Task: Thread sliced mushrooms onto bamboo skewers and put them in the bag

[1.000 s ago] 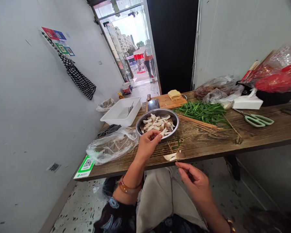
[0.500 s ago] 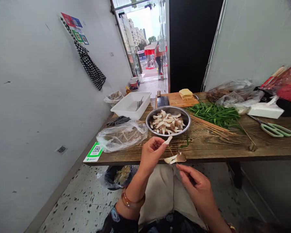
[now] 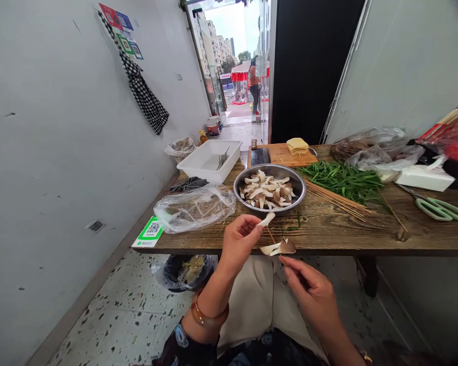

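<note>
My left hand (image 3: 241, 241) is closed in a pinch on a pale mushroom piece (image 3: 267, 219) at the upper end of a thin wooden skewer (image 3: 270, 235). Lower on that skewer sit brown-capped mushroom pieces (image 3: 282, 247). Beneath them, my right hand (image 3: 312, 287) pinches the skewer between thumb and fingertips. Both hands are at the table's front edge, above my lap. Just beyond them stands a round metal bowl (image 3: 304, 195) heaped with torn mushrooms (image 3: 269, 189).
On the wooden table (image 3: 339, 236) lie loose skewers (image 3: 338, 201), green chives (image 3: 347, 180), green-handled scissors (image 3: 440, 207) and a plastic bag (image 3: 194, 208). A white tray (image 3: 198, 170) and a cutting board (image 3: 277, 152) with a cleaver (image 3: 260, 155) stand behind. A lined bin (image 3: 168, 279) is below.
The view has shifted slightly, so the table and bowl appear a little further right. Both hands keep their pinch on the mushroom and skewer, with hardly any movement between them.
</note>
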{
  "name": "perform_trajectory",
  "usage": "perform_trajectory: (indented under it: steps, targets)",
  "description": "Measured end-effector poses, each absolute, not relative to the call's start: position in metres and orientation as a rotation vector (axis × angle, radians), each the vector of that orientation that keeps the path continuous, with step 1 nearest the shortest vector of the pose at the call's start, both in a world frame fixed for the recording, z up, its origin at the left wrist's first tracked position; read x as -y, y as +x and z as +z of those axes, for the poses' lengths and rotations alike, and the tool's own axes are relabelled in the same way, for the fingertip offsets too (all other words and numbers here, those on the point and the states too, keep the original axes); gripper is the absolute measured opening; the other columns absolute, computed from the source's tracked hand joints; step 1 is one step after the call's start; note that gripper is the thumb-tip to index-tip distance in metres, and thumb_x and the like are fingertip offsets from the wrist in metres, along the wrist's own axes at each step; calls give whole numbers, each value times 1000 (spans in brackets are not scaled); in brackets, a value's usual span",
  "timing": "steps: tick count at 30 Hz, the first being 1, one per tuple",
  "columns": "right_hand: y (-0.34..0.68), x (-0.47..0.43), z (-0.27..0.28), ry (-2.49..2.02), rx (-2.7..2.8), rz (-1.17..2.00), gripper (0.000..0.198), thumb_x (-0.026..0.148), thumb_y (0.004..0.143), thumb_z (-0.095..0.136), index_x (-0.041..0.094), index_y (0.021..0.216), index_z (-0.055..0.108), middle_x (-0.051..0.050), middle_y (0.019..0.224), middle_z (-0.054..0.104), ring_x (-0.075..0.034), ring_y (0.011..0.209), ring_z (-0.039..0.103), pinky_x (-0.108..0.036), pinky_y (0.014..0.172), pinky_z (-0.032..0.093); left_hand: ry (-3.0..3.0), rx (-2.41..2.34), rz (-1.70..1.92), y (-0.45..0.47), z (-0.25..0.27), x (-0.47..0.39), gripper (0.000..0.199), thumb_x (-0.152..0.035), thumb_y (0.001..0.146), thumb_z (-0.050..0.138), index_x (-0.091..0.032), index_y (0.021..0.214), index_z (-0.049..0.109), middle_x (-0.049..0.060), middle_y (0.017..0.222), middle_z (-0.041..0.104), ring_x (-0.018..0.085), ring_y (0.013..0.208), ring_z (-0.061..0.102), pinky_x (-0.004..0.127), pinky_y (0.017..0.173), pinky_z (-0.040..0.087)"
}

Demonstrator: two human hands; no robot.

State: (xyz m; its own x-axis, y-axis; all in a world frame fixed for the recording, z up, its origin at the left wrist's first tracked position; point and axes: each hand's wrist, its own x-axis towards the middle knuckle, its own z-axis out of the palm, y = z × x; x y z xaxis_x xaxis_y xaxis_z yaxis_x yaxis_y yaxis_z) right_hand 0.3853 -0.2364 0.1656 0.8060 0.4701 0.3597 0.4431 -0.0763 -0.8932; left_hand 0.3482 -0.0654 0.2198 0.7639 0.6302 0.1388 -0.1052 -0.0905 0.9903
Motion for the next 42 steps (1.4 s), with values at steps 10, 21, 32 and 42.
perform_trajectory:
  steps: [10, 21, 32, 42]
  targets:
    - [386, 240, 162, -1715, 724, 76, 22, 27, 83, 58, 22, 94, 76, -6, 91, 77, -20, 79, 73, -29, 71, 58, 1720, -461, 788, 347, 220, 66, 7, -24, 72, 68, -17, 73, 66, 0, 68, 63, 11, 62, 54, 22, 59, 41]
    - [388, 237, 162, -1717, 797, 3, 21, 26, 84, 57, 22, 94, 76, -5, 89, 77, -20, 79, 73, -29, 72, 59, 1165, -452, 509, 350, 216, 68, 25, -35, 73, 71, -14, 84, 62, 1, 65, 65, 7, 54, 54, 19, 54, 43]
    - [389, 238, 161, -1727, 756, 12, 21, 28, 84, 58, 24, 93, 76, -5, 89, 78, -20, 77, 73, -29, 70, 59, 1303, -466, 494, 346, 213, 66, 26, -34, 69, 74, -13, 83, 66, 4, 68, 69, 9, 56, 57, 21, 55, 45]
    - [388, 237, 160, -1725, 765, -21, 21, 25, 84, 58, 23, 93, 76, -5, 89, 78, -20, 77, 73, -29, 70, 59, 1376, -466, 476, 348, 212, 70, 20, -33, 71, 70, -14, 75, 65, 1, 61, 63, 8, 53, 51, 20, 53, 39]
